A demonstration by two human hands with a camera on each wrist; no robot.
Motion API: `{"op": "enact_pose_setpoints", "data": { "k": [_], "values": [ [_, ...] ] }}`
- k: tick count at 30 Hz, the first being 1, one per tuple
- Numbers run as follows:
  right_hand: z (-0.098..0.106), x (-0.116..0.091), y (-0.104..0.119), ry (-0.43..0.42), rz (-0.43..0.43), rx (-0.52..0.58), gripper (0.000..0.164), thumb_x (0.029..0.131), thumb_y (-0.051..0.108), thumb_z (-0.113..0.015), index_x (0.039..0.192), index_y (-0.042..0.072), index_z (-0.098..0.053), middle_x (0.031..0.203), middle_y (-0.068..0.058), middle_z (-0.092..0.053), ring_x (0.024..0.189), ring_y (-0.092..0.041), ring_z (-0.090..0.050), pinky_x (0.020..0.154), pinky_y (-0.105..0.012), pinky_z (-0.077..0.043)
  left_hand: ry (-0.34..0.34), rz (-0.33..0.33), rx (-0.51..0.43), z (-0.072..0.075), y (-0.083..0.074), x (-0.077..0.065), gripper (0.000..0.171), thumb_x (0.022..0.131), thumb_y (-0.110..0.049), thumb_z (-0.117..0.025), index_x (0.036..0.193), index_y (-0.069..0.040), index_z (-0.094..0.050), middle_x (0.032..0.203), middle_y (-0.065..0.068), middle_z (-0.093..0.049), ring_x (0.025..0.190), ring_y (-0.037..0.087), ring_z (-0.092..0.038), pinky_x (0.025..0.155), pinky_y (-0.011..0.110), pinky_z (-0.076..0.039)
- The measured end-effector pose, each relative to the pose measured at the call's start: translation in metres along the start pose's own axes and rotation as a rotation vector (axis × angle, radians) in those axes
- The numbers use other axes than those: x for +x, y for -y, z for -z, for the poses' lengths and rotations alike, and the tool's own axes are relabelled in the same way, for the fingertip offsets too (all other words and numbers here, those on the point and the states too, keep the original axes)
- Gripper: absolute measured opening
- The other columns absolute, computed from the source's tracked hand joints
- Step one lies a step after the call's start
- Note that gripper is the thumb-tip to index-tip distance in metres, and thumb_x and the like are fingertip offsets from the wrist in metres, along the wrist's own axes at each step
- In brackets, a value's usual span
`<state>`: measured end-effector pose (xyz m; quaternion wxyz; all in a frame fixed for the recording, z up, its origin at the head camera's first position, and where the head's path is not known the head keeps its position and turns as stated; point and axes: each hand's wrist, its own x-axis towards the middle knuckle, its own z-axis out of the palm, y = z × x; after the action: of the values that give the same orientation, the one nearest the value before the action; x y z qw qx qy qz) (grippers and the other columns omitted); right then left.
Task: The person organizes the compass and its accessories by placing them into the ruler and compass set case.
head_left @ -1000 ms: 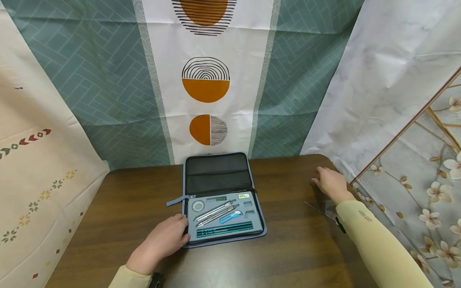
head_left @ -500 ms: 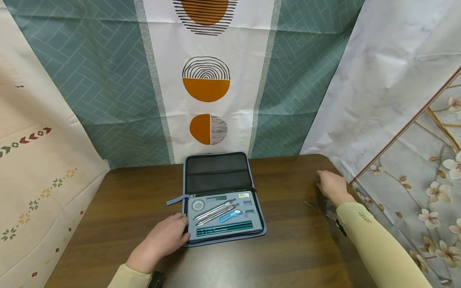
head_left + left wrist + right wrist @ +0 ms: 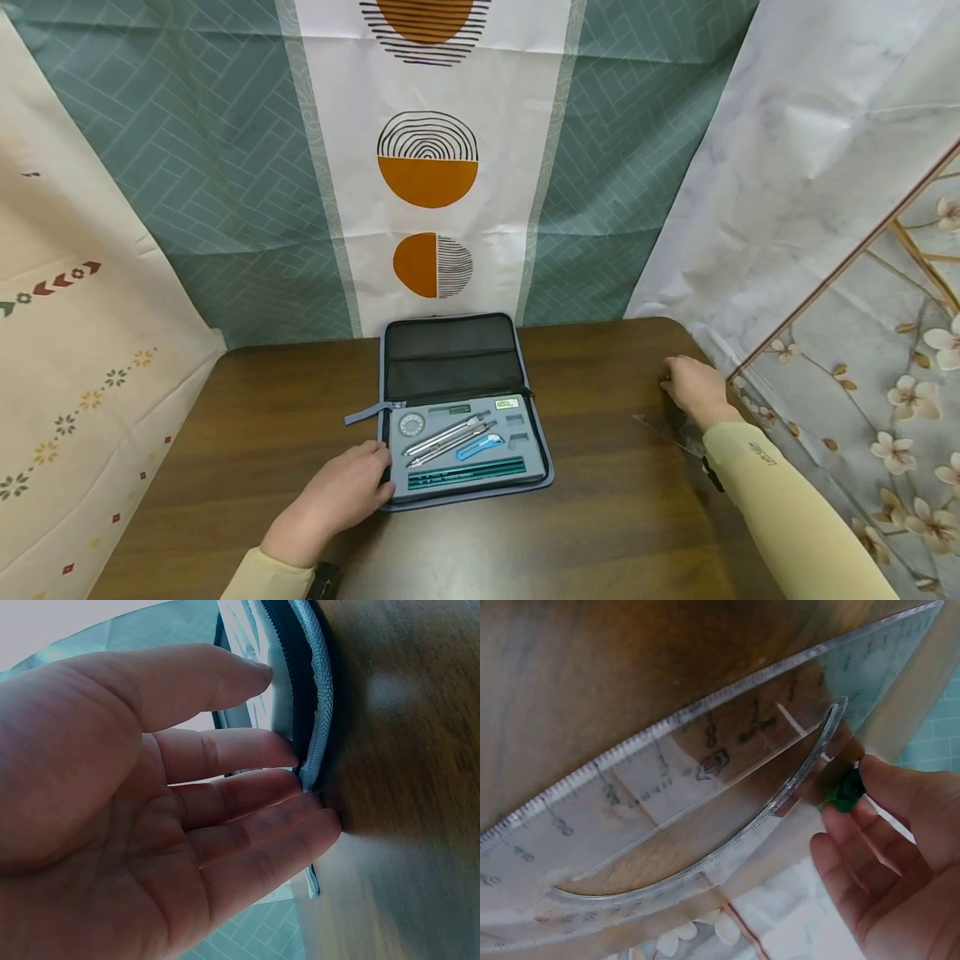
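In the head view, an open zip-up drawing set case (image 3: 468,495) lies mid-table, holding silver compasses (image 3: 450,438), a light-blue utility knife (image 3: 480,447) and dark green pencils (image 3: 467,473). My left hand (image 3: 341,492) rests against its left edge. The left wrist view shows its fingers nearly straight, fingertips touching the zipped border. At the table's right edge, my right hand (image 3: 697,389) pinches a small dark green piece (image 3: 847,790) between thumb and fingers; its kind is unclear. Beside that hand lies a transparent set square (image 3: 592,795) with a curved cutout.
A white round dial-like piece (image 3: 411,425), a small green piece (image 3: 459,409) and an eraser-like block (image 3: 507,403) sit in the grey insert. The wooden table (image 3: 600,533) meets a patterned curtain (image 3: 450,192) behind and a floral cloth (image 3: 892,458) on the right.
My right hand has shifted slightly right, its fingers drawn in closer. My left hand stays at the case edge. The head view has tilted a little.
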<state>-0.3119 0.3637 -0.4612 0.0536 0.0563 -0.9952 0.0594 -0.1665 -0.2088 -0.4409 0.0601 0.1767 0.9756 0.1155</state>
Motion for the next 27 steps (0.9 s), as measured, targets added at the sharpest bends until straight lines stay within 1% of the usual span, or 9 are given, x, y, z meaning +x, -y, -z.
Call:
{"op": "enact_pose_setpoints", "data": {
  "k": [1, 3, 8, 12, 14, 17, 22, 27],
  "values": [
    [0.0, 0.0, 0.0, 0.008, -0.007, -0.001, 0.009, 0.094, 0.007, -0.084, 0.098, 0.007, -0.076, 0.095, -0.016, -0.072, 0.089, -0.044, -0.072, 0.072, -0.065, -0.059, 0.0, -0.001, 0.0, 0.0, 0.0, 0.0, 0.035, 0.095, -0.018, -0.088, 0.117, 0.006, -0.075, 0.128, 0.025, -0.07, 0.115, 0.039, -0.071, 0.102, 0.057, -0.059],
    [0.001, -0.001, 0.002, 0.027, -0.02, -0.011, 0.011, 0.096, 0.009, -0.084, 0.104, 0.005, -0.077, 0.1, -0.019, -0.074, 0.092, -0.045, -0.072, 0.072, -0.065, -0.059, 0.0, -0.002, 0.0, 0.001, 0.0, 0.0, 0.036, 0.095, -0.018, -0.088, 0.118, 0.006, -0.075, 0.129, 0.025, -0.07, 0.116, 0.04, -0.071, 0.103, 0.058, -0.059],
    [0.004, -0.004, 0.003, 0.061, -0.029, -0.038, 0.022, 0.097, 0.007, -0.083, 0.117, 0.002, -0.078, 0.111, -0.025, -0.076, 0.098, -0.047, -0.074, 0.074, -0.064, -0.061, 0.007, -0.003, 0.004, 0.001, 0.001, 0.0, 0.037, 0.095, -0.019, -0.088, 0.12, 0.006, -0.075, 0.131, 0.026, -0.07, 0.119, 0.041, -0.07, 0.104, 0.058, -0.059],
    [0.004, -0.007, 0.003, 0.068, -0.029, -0.04, 0.024, 0.096, 0.004, -0.082, 0.119, 0.002, -0.078, 0.111, -0.025, -0.077, 0.096, -0.045, -0.074, 0.072, -0.062, -0.062, 0.014, -0.001, 0.004, 0.001, 0.001, 0.001, 0.038, 0.095, -0.019, -0.087, 0.12, 0.007, -0.075, 0.131, 0.026, -0.07, 0.12, 0.041, -0.07, 0.104, 0.059, -0.058],
    [0.003, -0.008, 0.003, 0.055, -0.026, -0.034, 0.023, 0.096, 0.004, -0.082, 0.118, 0.002, -0.077, 0.11, -0.025, -0.077, 0.094, -0.045, -0.074, 0.071, -0.062, -0.061, 0.019, -0.001, 0.002, 0.002, 0.0, 0.001, 0.038, 0.095, -0.019, -0.087, 0.121, 0.007, -0.075, 0.132, 0.027, -0.07, 0.121, 0.042, -0.07, 0.105, 0.059, -0.058],
    [0.002, -0.008, 0.005, 0.013, -0.013, -0.015, 0.019, 0.096, 0.004, -0.083, 0.114, 0.003, -0.077, 0.108, -0.023, -0.078, 0.092, -0.045, -0.074, 0.07, -0.063, -0.061, 0.022, -0.001, -0.003, 0.002, 0.0, 0.001, 0.038, 0.095, -0.019, -0.088, 0.12, 0.006, -0.075, 0.132, 0.026, -0.07, 0.121, 0.042, -0.07, 0.106, 0.059, -0.058],
    [0.002, -0.006, 0.014, -0.047, 0.032, 0.025, 0.014, 0.096, 0.005, -0.084, 0.108, 0.004, -0.076, 0.105, -0.02, -0.078, 0.089, -0.042, -0.074, 0.069, -0.061, -0.06, 0.014, -0.006, -0.009, 0.002, 0.0, 0.001, 0.035, 0.095, -0.018, -0.088, 0.117, 0.005, -0.076, 0.128, 0.024, -0.071, 0.116, 0.039, -0.07, 0.104, 0.058, -0.059],
    [0.004, -0.006, 0.027, -0.081, 0.087, 0.056, 0.016, 0.097, 0.005, -0.083, 0.112, 0.003, -0.078, 0.11, -0.02, -0.079, 0.093, -0.042, -0.076, 0.074, -0.062, -0.061, 0.008, -0.015, -0.011, 0.001, 0.0, 0.001, 0.033, 0.095, -0.017, -0.088, 0.116, 0.005, -0.076, 0.127, 0.023, -0.071, 0.114, 0.038, -0.07, 0.102, 0.057, -0.06]
  ]
}}
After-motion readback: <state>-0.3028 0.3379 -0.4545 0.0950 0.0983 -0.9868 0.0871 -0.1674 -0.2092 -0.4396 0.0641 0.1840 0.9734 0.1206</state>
